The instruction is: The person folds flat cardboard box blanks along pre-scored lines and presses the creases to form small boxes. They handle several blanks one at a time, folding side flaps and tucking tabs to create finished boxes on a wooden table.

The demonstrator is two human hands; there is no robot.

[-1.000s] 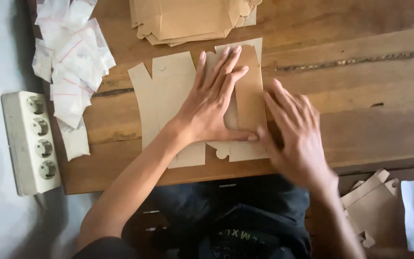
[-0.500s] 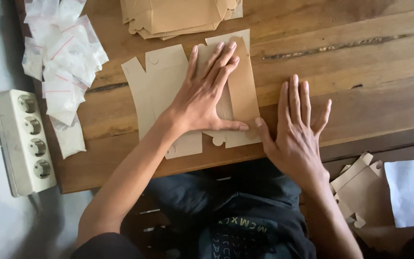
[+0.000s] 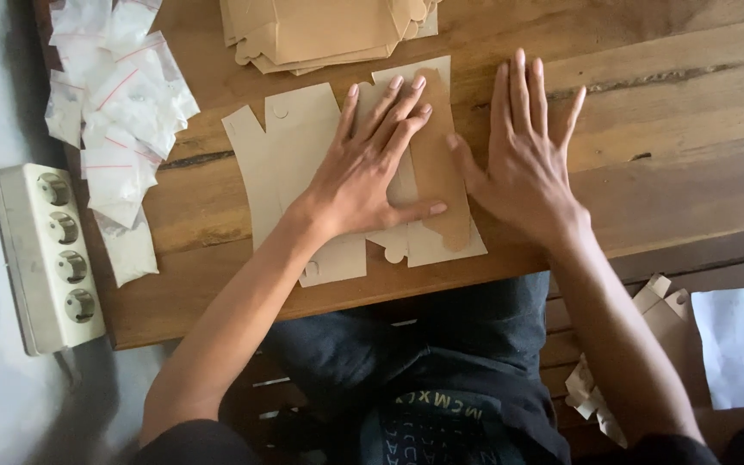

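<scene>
A flat die-cut cardboard box blank point(image 3: 290, 164) lies on the wooden table point(image 3: 665, 112). Its right flap point(image 3: 437, 172), a darker brown, is folded over onto the blank. My left hand point(image 3: 372, 168) presses flat on the blank's middle, fingers spread toward the far side, thumb stretched over the folded flap. My right hand point(image 3: 523, 155) lies flat on the table right beside the flap's right edge, fingers apart, thumb touching the fold. Neither hand grips anything.
A stack of similar cardboard blanks point(image 3: 329, 30) sits at the far edge. A heap of small clear plastic bags point(image 3: 114, 112) lies at the left. A white power strip point(image 3: 49, 254) rests on the floor at the left. More folded cardboard point(image 3: 665, 331) lies low at the right.
My right hand has slid away from me along the flap's right edge, pressing the fold. My left hand has stayed on the blank.
</scene>
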